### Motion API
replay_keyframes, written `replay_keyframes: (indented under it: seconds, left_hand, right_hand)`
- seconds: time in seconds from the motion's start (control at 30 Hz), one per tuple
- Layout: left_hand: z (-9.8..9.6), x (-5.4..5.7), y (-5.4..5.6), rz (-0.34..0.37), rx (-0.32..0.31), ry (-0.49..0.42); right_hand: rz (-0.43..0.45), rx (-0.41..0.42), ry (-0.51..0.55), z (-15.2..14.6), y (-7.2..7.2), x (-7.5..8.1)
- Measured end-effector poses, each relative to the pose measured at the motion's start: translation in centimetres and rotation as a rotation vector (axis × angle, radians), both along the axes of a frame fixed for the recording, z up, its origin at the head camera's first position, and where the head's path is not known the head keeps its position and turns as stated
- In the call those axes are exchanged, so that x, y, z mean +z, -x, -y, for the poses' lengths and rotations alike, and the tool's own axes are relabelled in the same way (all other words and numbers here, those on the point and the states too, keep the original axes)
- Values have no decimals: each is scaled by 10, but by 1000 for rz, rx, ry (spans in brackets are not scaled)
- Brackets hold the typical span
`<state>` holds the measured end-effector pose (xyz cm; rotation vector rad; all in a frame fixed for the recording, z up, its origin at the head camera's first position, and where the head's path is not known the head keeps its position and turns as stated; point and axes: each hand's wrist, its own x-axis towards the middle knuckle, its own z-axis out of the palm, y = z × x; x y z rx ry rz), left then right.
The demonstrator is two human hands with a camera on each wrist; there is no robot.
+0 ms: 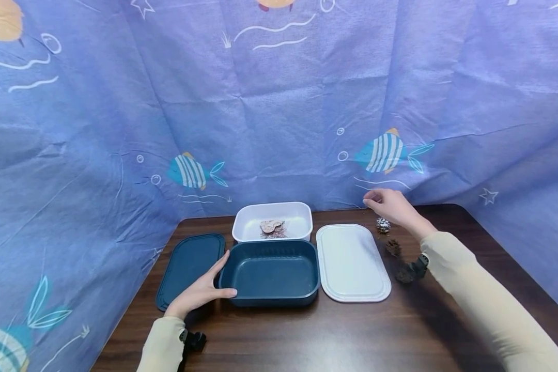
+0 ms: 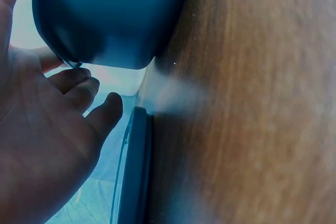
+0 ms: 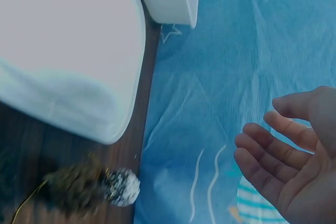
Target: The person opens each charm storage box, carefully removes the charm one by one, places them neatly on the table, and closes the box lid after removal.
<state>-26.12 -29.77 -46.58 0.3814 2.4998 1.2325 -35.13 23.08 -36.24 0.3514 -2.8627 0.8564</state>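
My left hand (image 1: 204, 290) holds the left end of a dark blue plastic tub (image 1: 269, 299), thumb at the front rim and index finger along the left back corner. In the left wrist view the other fingers bend close under the tub's rim. My right hand (image 1: 390, 205) is raised over the table's back right part, its fingers loosely bent and nothing between them. Below it lie a white-tipped pine cone (image 1: 383, 225) and a brown pine cone (image 1: 392, 247). Another brown pine cone (image 1: 404, 274) sits near the wrist camera.
Behind the blue tub stands a white tub (image 1: 246, 219) with a flat wooden piece (image 1: 272, 226) and brown shreds inside. A dark blue lid (image 1: 192, 266) lies at left, a white lid (image 1: 352, 263) at right. A fish-patterned blue cloth (image 1: 279, 129) hangs around the brown table (image 1: 279, 336).
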Motion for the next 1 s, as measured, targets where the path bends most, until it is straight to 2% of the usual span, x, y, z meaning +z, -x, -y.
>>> replay_keyframes:
  seconds: [0.23,0.4,0.63,1.0]
  left_hand:
    - [1,0,1,0,1,-23]
    - [1,0,1,-4,-7,-25]
    - [1,-2,2,-15,-30,-21]
    - [1,0,-1,-18,-25,-26]
  right_hand:
    - [-27,51,26,30,24,5]
    - [-45,89,49,51,35,7]
    - [-27,92,47,76,50,9]
    - [38,98,62,118,73,20]
